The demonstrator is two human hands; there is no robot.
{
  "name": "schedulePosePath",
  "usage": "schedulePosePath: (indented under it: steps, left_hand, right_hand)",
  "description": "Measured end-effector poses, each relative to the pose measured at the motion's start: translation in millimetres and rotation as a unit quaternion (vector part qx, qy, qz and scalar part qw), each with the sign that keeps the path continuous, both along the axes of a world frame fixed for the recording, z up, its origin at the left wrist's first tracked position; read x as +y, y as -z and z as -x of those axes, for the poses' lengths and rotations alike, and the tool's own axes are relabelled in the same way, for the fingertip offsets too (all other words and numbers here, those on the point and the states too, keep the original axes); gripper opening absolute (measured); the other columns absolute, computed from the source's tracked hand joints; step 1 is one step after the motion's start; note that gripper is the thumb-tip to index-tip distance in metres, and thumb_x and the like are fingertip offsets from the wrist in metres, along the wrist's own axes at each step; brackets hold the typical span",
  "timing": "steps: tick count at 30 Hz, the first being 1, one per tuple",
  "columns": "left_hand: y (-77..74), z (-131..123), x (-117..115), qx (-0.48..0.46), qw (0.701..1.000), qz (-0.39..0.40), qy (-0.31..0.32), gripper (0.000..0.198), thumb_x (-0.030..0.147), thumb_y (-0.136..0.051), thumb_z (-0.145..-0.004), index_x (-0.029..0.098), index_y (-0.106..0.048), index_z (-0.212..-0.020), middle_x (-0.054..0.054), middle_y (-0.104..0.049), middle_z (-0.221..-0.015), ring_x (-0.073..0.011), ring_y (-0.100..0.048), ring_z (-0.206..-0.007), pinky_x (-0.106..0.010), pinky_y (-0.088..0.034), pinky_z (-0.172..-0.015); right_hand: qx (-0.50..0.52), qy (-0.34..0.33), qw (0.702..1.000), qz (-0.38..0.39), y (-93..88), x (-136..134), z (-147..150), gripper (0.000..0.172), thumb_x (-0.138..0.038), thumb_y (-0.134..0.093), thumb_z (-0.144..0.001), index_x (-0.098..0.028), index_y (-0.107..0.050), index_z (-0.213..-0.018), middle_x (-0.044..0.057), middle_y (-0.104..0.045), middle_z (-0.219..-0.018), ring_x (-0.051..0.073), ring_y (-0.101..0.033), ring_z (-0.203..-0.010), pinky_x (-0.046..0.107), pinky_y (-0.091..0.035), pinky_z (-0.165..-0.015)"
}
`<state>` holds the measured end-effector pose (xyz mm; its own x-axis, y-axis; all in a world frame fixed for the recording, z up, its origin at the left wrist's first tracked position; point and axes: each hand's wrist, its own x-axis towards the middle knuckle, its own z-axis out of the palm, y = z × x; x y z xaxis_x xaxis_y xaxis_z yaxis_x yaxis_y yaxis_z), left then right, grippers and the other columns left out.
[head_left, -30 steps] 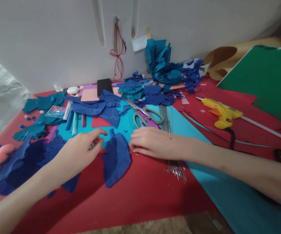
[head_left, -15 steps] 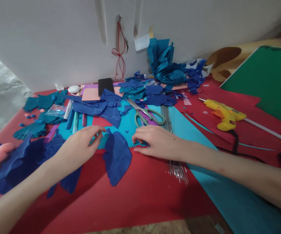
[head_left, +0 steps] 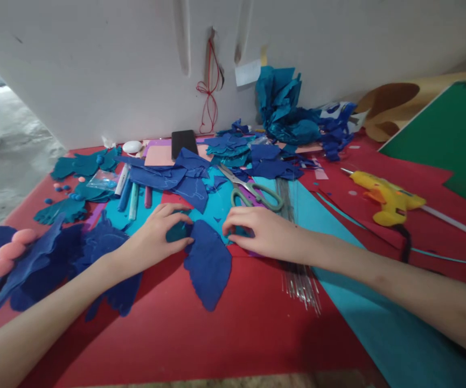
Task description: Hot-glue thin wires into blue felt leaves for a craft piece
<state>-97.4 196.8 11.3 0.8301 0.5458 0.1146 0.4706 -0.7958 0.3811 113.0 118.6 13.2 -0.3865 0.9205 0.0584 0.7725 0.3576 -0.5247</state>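
Observation:
A dark blue leaf-shaped cutout (head_left: 208, 269), apparently cloth or crinkled paper, lies near the front middle with one tip toward me. My left hand (head_left: 158, 231) is at its upper left, thumb and fingers curved but apart, the fingertips at the cutout's edge. To its upper right is my right hand (head_left: 252, 229), fingers curled with a gap to the thumb; I see nothing held in it. Green-handled scissors (head_left: 252, 191) lie just beyond the right hand. Thin wires (head_left: 301, 288) run in a bundle beneath my right wrist.
Blue ruffled pieces (head_left: 107, 253) and pink pompoms (head_left: 10, 251) lie left. Markers (head_left: 133, 202), a black phone-like slab (head_left: 184, 144) and blue scraps (head_left: 192, 175) are farther back. A yellow glue gun (head_left: 390, 199) sits right, near a green board (head_left: 446, 145).
The whole view has shifted slightly. The blue cutout has turned and shows a broader face, and my left hand has come closer to its edge. The right hand stays near its upper right.

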Motion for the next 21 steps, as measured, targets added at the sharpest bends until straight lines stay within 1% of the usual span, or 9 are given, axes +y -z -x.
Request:
schedulePosePath:
  steps: [2, 4, 8, 11, 14, 17, 19, 21]
  left_hand:
    - [0.3, -0.4, -0.2, -0.005, 1.000, 0.010, -0.016, 0.016, 0.029, -0.058, -0.072, 0.017, -0.056, -0.083, -0.008, -0.051, -0.105, -0.0211, -0.045, -0.103, -0.037, -0.038, -0.089]
    - [0.8, -0.5, -0.3, -0.009, 0.999, 0.012, -0.028, 0.015, 0.028, -0.060, -0.070, 0.017, -0.056, -0.079, -0.007, -0.051, -0.105, -0.0217, -0.045, -0.103, -0.039, -0.038, -0.089]
    - [3.4, -0.2, -0.5, -0.021, 0.998, 0.003, -0.052, 0.022, 0.030, -0.060, -0.069, 0.016, -0.054, -0.085, -0.010, -0.049, -0.109, -0.0243, -0.043, -0.106, -0.043, -0.036, -0.090]
    - [4.5, -0.4, -1.0, -0.033, 0.998, -0.003, -0.057, 0.019, 0.029, -0.058, -0.071, 0.016, -0.053, -0.084, -0.010, -0.049, -0.110, -0.0241, -0.043, -0.107, -0.043, -0.035, -0.091]
    - [4.2, -0.5, -2.0, -0.041, 0.997, -0.009, -0.058, 0.015, 0.028, -0.056, -0.073, 0.016, -0.053, -0.082, -0.010, -0.049, -0.109, -0.0230, -0.043, -0.107, -0.042, -0.034, -0.093]
    - [3.7, 0.3, -2.6, -0.038, 0.997, -0.011, -0.059, 0.019, 0.032, -0.058, -0.071, 0.017, -0.054, -0.083, -0.010, -0.049, -0.110, -0.0242, -0.042, -0.108, -0.043, -0.034, -0.092]
    - [3.7, 1.1, -2.4, -0.045, 0.997, -0.002, -0.067, 0.024, 0.034, -0.059, -0.070, 0.017, -0.053, -0.087, -0.010, -0.048, -0.111, -0.0249, -0.042, -0.108, -0.044, -0.034, -0.092]
    - [4.2, 1.7, -1.6, -0.064, 0.995, 0.011, -0.078, 0.024, 0.034, -0.057, -0.073, 0.018, -0.052, -0.090, -0.010, -0.048, -0.111, -0.0242, -0.042, -0.109, -0.044, -0.034, -0.093]
  right_hand:
    - [0.002, 0.022, 1.000, -0.002, -1.6, 4.6, 2.4, 0.013, -0.011, -0.050, -0.075, -0.015, -0.061, -0.078, 0.001, -0.059, -0.080, 0.010, -0.051, -0.073, 0.022, -0.038, -0.067]
    - [-0.004, 0.061, 0.998, -0.005, -3.8, 11.8, 2.5, 0.014, -0.010, -0.050, -0.074, -0.015, -0.062, -0.077, 0.001, -0.060, -0.077, 0.010, -0.052, -0.071, 0.022, -0.038, -0.065]
    - [-0.036, 0.167, 0.985, 0.004, -7.7, 35.8, -3.8, 0.014, -0.012, -0.049, -0.073, -0.016, -0.063, -0.073, 0.002, -0.061, -0.072, 0.013, -0.053, -0.066, 0.025, -0.037, -0.059]
    - [-0.068, 0.219, 0.973, 0.037, -8.4, 58.6, -5.8, 0.010, -0.020, -0.054, -0.074, -0.014, -0.062, -0.072, 0.005, -0.060, -0.071, 0.015, -0.055, -0.069, 0.027, -0.040, -0.061]
    - [-0.088, 0.243, 0.963, 0.081, -7.7, 78.4, -1.6, 0.020, -0.030, -0.053, -0.080, -0.012, -0.058, -0.087, 0.005, -0.058, -0.087, 0.015, -0.055, -0.078, 0.031, -0.045, -0.069]
    - [-0.077, 0.253, 0.957, 0.117, -10.0, 89.8, 2.3, 0.027, -0.032, -0.049, -0.083, -0.014, -0.052, -0.102, 0.006, -0.054, -0.101, 0.015, -0.054, -0.087, 0.035, -0.046, -0.075]
    - [-0.051, 0.256, 0.955, 0.138, -15.1, 90.6, 1.5, 0.026, -0.031, -0.049, -0.083, -0.013, -0.053, -0.102, 0.006, -0.054, -0.100, 0.015, -0.054, -0.085, 0.033, -0.046, -0.072]
    - [-0.011, 0.253, 0.953, 0.163, -22.2, 85.4, -1.5, 0.020, -0.029, -0.050, -0.083, -0.012, -0.055, -0.091, 0.004, -0.057, -0.086, 0.011, -0.055, -0.072, 0.027, -0.047, -0.063]
